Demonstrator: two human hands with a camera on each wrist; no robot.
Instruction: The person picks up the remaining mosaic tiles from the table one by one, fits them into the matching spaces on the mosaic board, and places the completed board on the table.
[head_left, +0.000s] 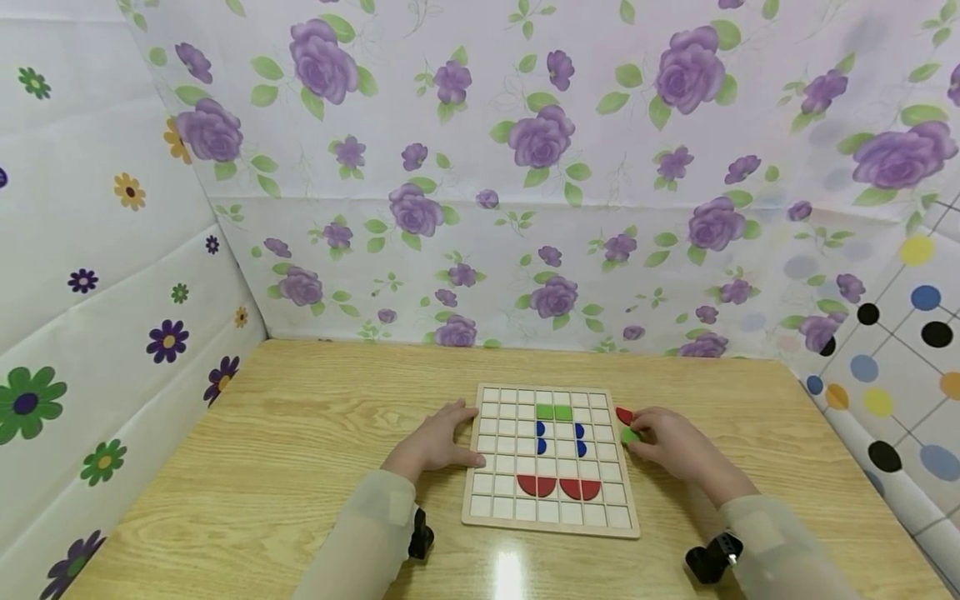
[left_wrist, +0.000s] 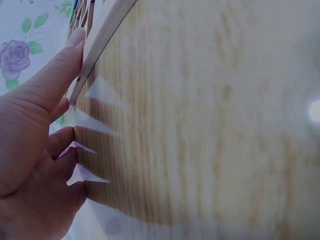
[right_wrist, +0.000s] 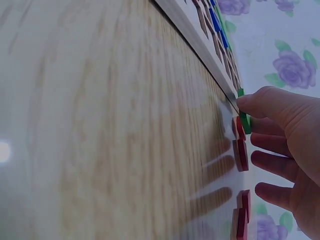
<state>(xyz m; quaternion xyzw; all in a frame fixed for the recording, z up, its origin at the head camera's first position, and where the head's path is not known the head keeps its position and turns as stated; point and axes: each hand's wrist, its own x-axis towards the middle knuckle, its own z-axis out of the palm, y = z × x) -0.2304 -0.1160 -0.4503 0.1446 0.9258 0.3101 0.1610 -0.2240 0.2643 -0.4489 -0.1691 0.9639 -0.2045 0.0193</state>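
A wooden grid board (head_left: 551, 529) lies flat on the table. Two green squares (head_left: 554, 412) sit in its upper cells. Below them are two columns of blue quarter-circle-like pieces (head_left: 581, 448), and red quarter circles (head_left: 580, 489) form two half discs lower down. My left hand (head_left: 435, 442) is at the board's left side, thumb on the frame and the other fingers spread over the table. At the right edge, my right hand (head_left: 678, 450) pinches a green piece (right_wrist: 244, 115) between thumb and index finger. Loose red pieces (right_wrist: 241, 155) lie beneath that hand.
The light wood table (head_left: 315, 467) meets a flowered cloth wall (head_left: 495, 275) at the back. Patterned cloth walls also stand at the left (head_left: 142, 275) and right. Each wrist wears a small black camera (head_left: 708, 558).
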